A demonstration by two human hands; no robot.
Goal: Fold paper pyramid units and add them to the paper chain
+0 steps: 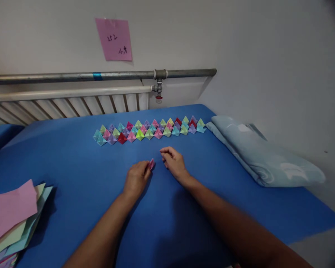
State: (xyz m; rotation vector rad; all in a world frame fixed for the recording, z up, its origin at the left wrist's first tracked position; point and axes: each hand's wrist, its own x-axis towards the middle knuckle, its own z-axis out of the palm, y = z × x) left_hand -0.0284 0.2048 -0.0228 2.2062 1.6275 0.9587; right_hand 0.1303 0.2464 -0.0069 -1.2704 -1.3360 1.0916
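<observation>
My left hand pinches a small folded pink paper piece between thumb and fingertips, just above the blue surface. To its right, my right hand is loosely curled, its fingertips a little apart, and I see nothing in it. It does not touch the pink piece. Beyond both hands, several small folded paper pieces in pink, green, blue, purple, red and yellow stand in close staggered rows on the blue surface.
A stack of coloured paper sheets lies at the left, pink on top. At the right is a folded pale blue blanket. Behind the surface are a white radiator, a metal pipe and a pink note on the wall.
</observation>
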